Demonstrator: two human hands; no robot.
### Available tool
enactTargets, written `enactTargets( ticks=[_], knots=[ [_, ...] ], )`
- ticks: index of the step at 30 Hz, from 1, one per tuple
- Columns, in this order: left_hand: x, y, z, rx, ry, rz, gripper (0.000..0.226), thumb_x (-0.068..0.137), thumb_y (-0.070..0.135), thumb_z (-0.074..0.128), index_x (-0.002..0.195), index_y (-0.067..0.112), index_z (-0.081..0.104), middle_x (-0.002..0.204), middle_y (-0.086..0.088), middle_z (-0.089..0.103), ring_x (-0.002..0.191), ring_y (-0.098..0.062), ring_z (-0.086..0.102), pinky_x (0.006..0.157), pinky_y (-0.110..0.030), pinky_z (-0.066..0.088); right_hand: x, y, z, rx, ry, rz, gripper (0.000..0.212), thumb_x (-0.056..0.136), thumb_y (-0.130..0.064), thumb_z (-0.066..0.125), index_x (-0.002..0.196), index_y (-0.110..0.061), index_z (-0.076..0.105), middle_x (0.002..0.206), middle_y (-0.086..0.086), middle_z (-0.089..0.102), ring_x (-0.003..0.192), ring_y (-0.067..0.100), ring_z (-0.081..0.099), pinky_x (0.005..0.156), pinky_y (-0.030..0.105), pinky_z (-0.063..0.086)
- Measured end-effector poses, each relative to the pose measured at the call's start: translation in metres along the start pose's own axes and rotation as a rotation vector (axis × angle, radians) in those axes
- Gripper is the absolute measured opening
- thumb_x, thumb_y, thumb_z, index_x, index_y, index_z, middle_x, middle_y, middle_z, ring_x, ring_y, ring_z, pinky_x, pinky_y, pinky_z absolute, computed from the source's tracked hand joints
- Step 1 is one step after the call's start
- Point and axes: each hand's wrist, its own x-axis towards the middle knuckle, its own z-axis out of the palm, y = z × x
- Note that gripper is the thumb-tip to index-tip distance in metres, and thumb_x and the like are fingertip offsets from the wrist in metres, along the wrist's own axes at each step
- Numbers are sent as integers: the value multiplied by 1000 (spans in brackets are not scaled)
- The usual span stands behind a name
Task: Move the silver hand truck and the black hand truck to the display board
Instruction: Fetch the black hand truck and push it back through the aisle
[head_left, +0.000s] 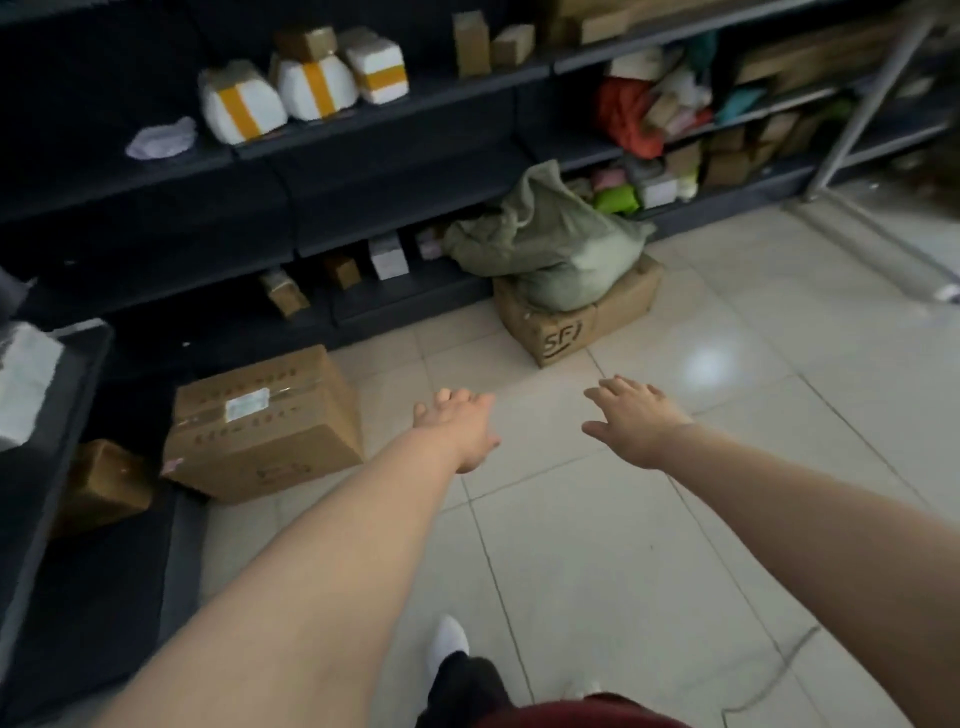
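Neither hand truck nor the display board shows in the head view. My left hand (460, 426) is stretched out over the tiled floor with its fingers straight and holds nothing. My right hand (636, 421) reaches forward beside it, palm down, fingers spread, also with nothing in it. The two hands are a short gap apart and touch nothing.
Dark shelving (363, 171) with parcels runs along the back. A cardboard box (265, 423) sits on the floor left of my hands. Farther back a green sack (545, 234) rests on a box marked SF (576, 322). A grey metal post (872, 98) stands at right.
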Motion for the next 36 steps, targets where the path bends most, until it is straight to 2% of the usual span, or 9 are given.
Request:
enactTargets(
  ticks=[10, 19, 27, 36],
  knots=[
    [138, 153, -58, 209, 14, 377, 60, 90, 49, 46, 142, 27, 27, 146, -6, 34, 134, -30, 25, 106, -50, 25, -15, 167, -15, 199, 53, 430, 56, 94, -47, 38, 142, -19, 31, 149, 4, 31, 139, 24, 23, 113, 44, 20],
    [268, 274, -128, 351, -9, 684, 60, 91, 46, 46, 143, 26, 25, 145, -9, 34, 133, -32, 25, 107, -53, 25, 11, 277, -57, 303, 144, 764, 54, 94, -47, 39, 140, -19, 34, 148, 5, 34, 134, 27, 32, 108, 41, 26],
    [324, 407, -157, 506, -40, 850, 57, 93, 46, 45, 142, 23, 29, 146, -8, 35, 133, -31, 27, 105, -49, 27, -6, 383, -68, 389, 210, 940, 55, 93, -48, 39, 141, -20, 33, 148, 5, 33, 135, 26, 30, 108, 41, 26],
    [348, 628, -165, 603, -9, 1002, 61, 93, 49, 43, 145, 26, 24, 148, -6, 32, 135, -29, 23, 105, -46, 26, -60, 562, -81, 438, 251, 1083, 56, 93, -50, 38, 141, -21, 31, 148, 3, 34, 133, 27, 32, 106, 42, 29]
  ],
)
